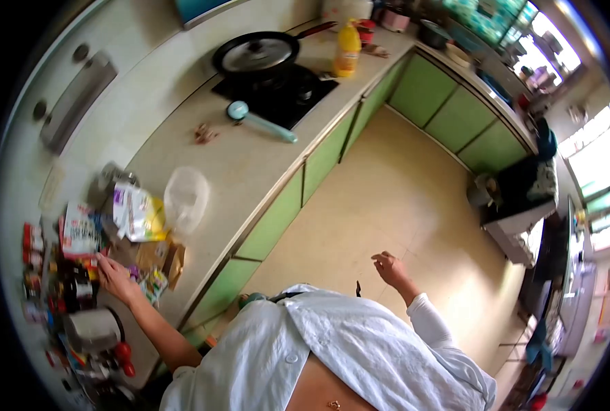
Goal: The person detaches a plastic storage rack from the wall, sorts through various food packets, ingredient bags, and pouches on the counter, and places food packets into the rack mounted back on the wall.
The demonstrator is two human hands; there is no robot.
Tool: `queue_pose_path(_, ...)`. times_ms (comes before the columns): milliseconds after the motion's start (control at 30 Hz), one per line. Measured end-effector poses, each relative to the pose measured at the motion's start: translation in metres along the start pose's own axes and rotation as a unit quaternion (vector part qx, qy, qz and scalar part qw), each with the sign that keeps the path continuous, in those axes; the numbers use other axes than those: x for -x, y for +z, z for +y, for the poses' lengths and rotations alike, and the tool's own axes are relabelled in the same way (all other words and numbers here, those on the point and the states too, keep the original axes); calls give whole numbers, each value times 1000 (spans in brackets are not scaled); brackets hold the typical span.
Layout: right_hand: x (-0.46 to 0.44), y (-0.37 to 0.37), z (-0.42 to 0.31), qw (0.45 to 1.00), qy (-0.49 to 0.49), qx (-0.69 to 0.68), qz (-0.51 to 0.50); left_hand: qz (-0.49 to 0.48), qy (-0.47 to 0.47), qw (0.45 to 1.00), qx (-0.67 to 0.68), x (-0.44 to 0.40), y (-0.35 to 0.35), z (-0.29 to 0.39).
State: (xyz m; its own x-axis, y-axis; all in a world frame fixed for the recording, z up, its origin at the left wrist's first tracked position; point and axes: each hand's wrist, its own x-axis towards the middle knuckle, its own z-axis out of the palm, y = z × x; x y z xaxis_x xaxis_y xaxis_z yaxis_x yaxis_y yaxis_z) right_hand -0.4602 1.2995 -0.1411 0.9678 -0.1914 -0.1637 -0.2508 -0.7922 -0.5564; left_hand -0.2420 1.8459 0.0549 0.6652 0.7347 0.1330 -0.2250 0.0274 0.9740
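Note:
My left hand (115, 279) reaches into a crowd of seasonings at the counter's left end, fingers stretched out beside a dark bottle (82, 286). Just above its fingertips stands a white and red printed packet (80, 231); whether they touch is unclear. A white and yellow bag (139, 212) and an opened brown carton (162, 259) lie close by, with a small green packet (155, 284) near the wrist. Out over the floor, my right hand (390, 268) hangs with loosely bent fingers apart and nothing in them.
A lidded frying pan (257, 56) sits on the black stove (277, 96), with a yellow bottle (346, 51) to its right. On the counter (233, 178) are a light-blue handled tool (260, 122) and a clear plastic container (185, 200). Green cabinets (270, 219) run below.

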Motion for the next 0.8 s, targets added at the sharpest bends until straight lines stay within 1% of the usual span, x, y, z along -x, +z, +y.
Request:
queue_pose_path(33, 7, 7, 11, 1000, 14, -11, 6, 9, 0, 1000, 22, -7, 12, -10)
queue_pose_path(67, 10, 15, 17, 999, 30, -26, 12, -62, 15, 998, -10, -8, 20, -9)
queue_pose_path(133, 18, 24, 21, 998, 53, -22, 19, -84, 8, 996, 10, -2, 44, -12)
queue_pose_path(167, 20, 33, 25, 997, 66, -30, 22, -76, 19, 997, 20, -11, 52, -22)
queue_pose_path(200, 21, 39, 28, 996, 79, -36, 27, -67, 27, 997, 33, -1, 78, -11)
queue_pose_path(233, 21, 45, 31, 996, 78, -44, 27, -26, 18, 999, 42, 20, 101, -2)
queue_pose_path(267, 20, 47, 32, 995, 78, -50, 21, -32, 15, 998, 47, 16, 110, -9)
queue_pose_path(333, 13, 40, 23, 996, 82, -42, 5, -100, 5, 994, 41, -2, 110, -34)
queue_pose_path(367, 8, 38, 24, 996, 83, -39, 2, -158, 6, 987, 5, -7, 110, -40)
queue_pose_path(400, 0, 39, 26, 996, 78, -34, 11, -160, 3, 987, 4, -10, 107, -42)
queue_pose_path(467, -12, 32, 30, 994, 100, -25, 44, -110, 26, 994, -1, -11, 127, -51)
queue_pose_path(533, -31, 20, 29, 996, 65, -18, 52, -119, 63, 990, -50, -52, 118, -87)
queue_pose_path(567, -42, 12, 27, 994, 83, -15, 69, -123, 148, 978, -79, -66, 117, -101)
queue_pose_path(600, -54, 6, 25, 995, 70, -8, 66, -120, 235, 959, -106, -81, 115, -112)
queue_pose_path(633, -67, -1, 21, 997, 54, -3, 59, -125, 168, 968, -135, -100, 107, -121)
queue_pose_path(667, -83, -7, 15, 996, 63, -3, 67, -101, 107, 983, -107, -103, 120, -117)
queue_pose_path(700, -97, -12, 9, 996, 57, -2, 66, -74, 47, 993, -75, -101, 135, -107)
queue_pose_path(733, -106, -19, 6, 997, 50, -1, 62, -16, -10, 1000, 14, -94, 151, -100)
queue_pose_path(767, -107, -32, 3, 997, 54, -1, 57, -49, 1, 997, -65, -117, 146, -120)
queue_pose_path(800, -114, -41, -3, 995, 55, -23, 78, -80, 18, 986, -143, -143, 139, -141)
